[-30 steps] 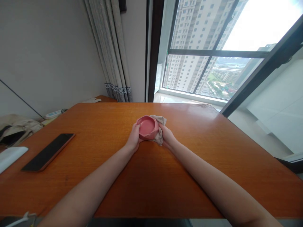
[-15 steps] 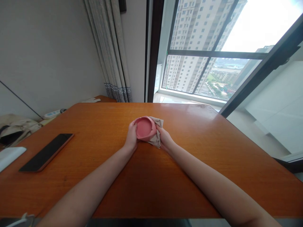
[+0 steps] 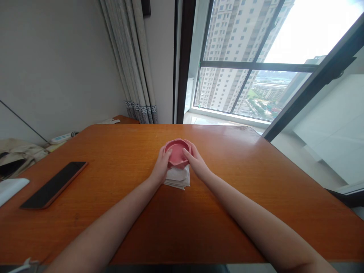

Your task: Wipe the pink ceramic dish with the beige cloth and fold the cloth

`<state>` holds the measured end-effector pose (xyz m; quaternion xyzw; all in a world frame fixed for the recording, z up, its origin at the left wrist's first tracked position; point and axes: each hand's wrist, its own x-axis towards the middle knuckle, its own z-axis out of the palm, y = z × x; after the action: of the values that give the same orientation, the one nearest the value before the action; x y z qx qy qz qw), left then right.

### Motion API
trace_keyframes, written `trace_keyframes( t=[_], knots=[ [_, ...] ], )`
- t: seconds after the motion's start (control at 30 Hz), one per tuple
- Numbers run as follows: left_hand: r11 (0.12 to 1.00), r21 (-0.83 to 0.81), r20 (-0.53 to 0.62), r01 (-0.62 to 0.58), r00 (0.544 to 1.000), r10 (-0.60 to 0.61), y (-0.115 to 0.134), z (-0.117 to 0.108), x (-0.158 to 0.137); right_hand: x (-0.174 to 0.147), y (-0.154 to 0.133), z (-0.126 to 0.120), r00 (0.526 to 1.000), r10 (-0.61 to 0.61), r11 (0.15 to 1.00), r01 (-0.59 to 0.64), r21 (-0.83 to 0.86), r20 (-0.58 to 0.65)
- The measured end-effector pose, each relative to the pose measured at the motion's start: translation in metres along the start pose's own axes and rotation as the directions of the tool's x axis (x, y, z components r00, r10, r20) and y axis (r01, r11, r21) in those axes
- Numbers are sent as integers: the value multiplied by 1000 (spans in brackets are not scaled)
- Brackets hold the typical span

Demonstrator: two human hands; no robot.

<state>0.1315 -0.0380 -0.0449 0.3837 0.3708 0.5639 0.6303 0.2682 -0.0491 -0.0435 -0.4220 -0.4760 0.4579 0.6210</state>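
A shallow pink bowl (image 3: 177, 156) with a faceted, uneven rim, somewhat like an ashtray, is held between both hands near the middle of the table. My left hand (image 3: 162, 163) grips its left side, thumb over the rim. On the right side, my right hand (image 3: 196, 159) grips it the same way. The bowl's inside faces up and looks bare. A folded beige cloth (image 3: 178, 176) in several layers lies on the table, partly hidden under the bowl's near side. Whether the bowl's base touches the cloth is hard to make out.
On the left of the wooden table (image 3: 241, 197) lies a dark phone-like slab (image 3: 54, 185) with a reddish edge. A white object (image 3: 13, 189) sits at the far left edge. Beyond the table are a curtain (image 3: 133, 68) and a large window.
The cloth was in my right hand against the bowl's right side; now it lies folded below the bowl, let go. My right hand has moved onto the bowl, which shifted slightly right.
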Motion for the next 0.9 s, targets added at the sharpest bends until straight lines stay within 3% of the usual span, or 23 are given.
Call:
trace_keyframes(
  t=[0.1, 0.17, 0.23, 0.33, 0.4, 0.47, 0.6, 0.9],
  knots=[
    [989, 86, 117, 119, 985, -128, -4, -5, 3, 17, 12, -13, 993, 103, 993, -99, 69, -59],
    [956, 279, 157, 90, 978, -138, -7, -12, 6, 33, 21, -33, 971, 130, 988, -111, 106, -199],
    [835, 536, 305, -124, 951, -55, -9, -19, 7, 50, 26, -61, 919, 48, 998, -29, 54, -393],
    [493, 693, 616, -525, 787, -29, -8, -23, 1, 65, 24, -108, 763, -111, 985, 1, -171, -637],
    [335, 690, 695, -641, 717, -59, -6, -22, -5, 68, 19, -135, 657, -186, 954, -58, -296, -731],
    [265, 689, 714, -675, 695, -83, -3, -20, -8, 66, 15, -155, 605, -217, 933, -101, -344, -766],
    [252, 683, 727, -685, 670, -151, 2, -21, -8, 62, 10, -174, 582, -209, 917, -162, -364, -786],
    [341, 665, 745, -664, 620, -246, 10, -28, -5, 68, 12, -189, 567, -166, 875, -293, -386, -807]
  ],
)
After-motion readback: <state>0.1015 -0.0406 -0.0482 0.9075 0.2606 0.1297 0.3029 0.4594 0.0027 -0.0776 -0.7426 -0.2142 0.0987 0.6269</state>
